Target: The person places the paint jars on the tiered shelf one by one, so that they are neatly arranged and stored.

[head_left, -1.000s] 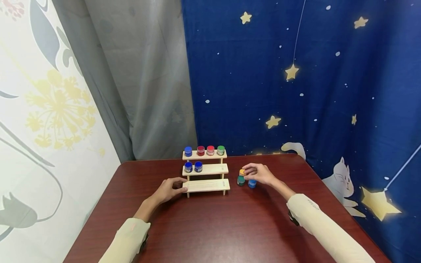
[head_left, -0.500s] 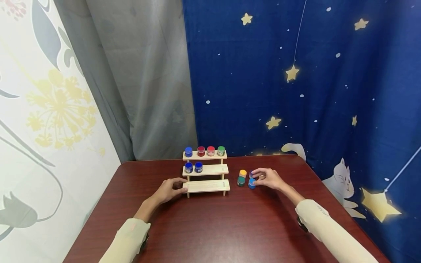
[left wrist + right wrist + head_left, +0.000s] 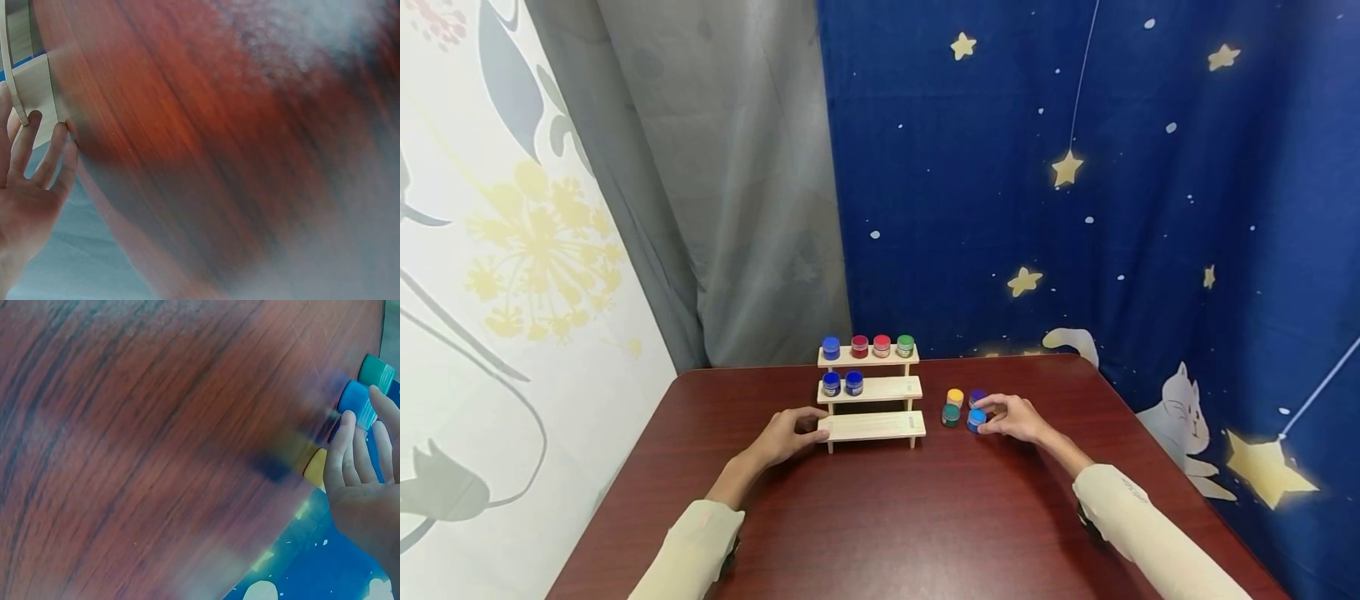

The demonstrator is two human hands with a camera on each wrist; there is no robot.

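A three-step wooden rack [image 3: 872, 426] stands toward the back of the table. My left hand [image 3: 784, 435] grips the left end of its lowest step, thumb in front and fingers behind. The left wrist view shows the fingers [image 3: 53, 150] against the pale wood. To the right of the rack, my right hand [image 3: 1013, 419] pinches a light-blue paint jar [image 3: 976, 420] between thumb and fingers, the jar standing on the table. Around it are a dark green jar [image 3: 951, 415], a yellow jar [image 3: 955, 398] and a purple-blue jar [image 3: 977, 399], partly hidden by the hand.
Several jars line the top step, among them a red jar [image 3: 882, 346] and a green jar [image 3: 906, 346]. Two dark-blue jars, one the right-hand jar [image 3: 853, 383], sit on the middle step. The dark red table [image 3: 880, 517] meets a grey curtain and a starry blue curtain [image 3: 940, 208] behind.
My right hand has moved from above the yellow jar toward the front right, onto the light-blue jar, uncovering the yellow and purple-blue jars. My left hand keeps its hold on the rack.
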